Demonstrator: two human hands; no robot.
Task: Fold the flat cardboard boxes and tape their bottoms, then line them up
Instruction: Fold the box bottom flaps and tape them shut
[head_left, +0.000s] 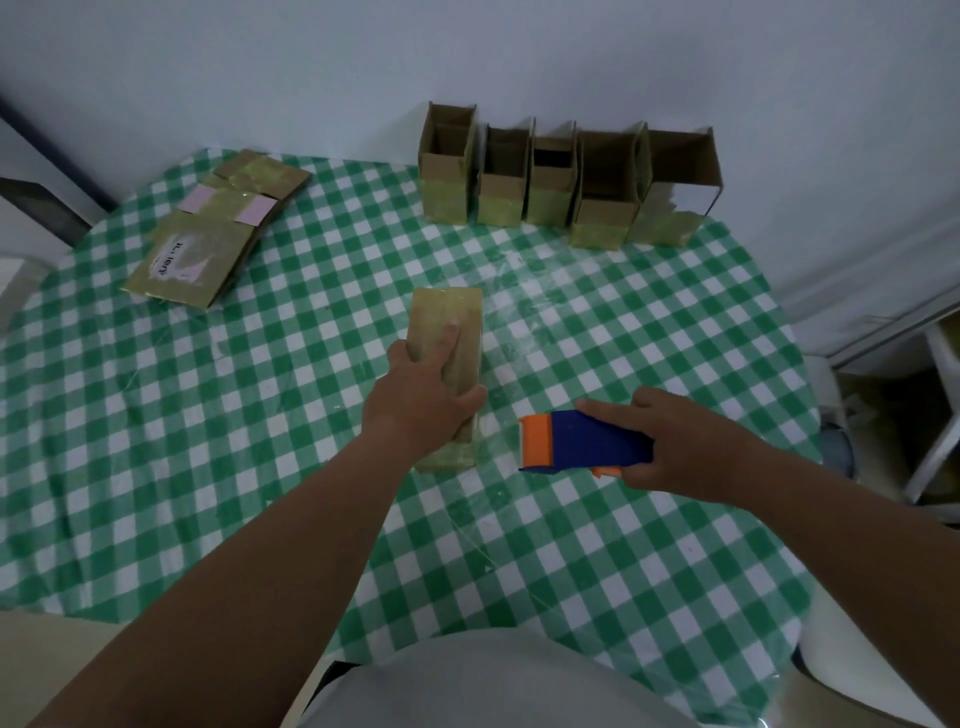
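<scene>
My left hand (427, 391) grips the box (451, 332), hiding its near part. My right hand (670, 441) grasps the tape tool (584, 441), covering its back.

The left hand (426, 395) is laid palm-down over a box (447, 332) with fingers curled round its edges, while a tape dispenser (587, 441) is gripped in the right hand (675, 441), both forearms extended forward.
</scene>
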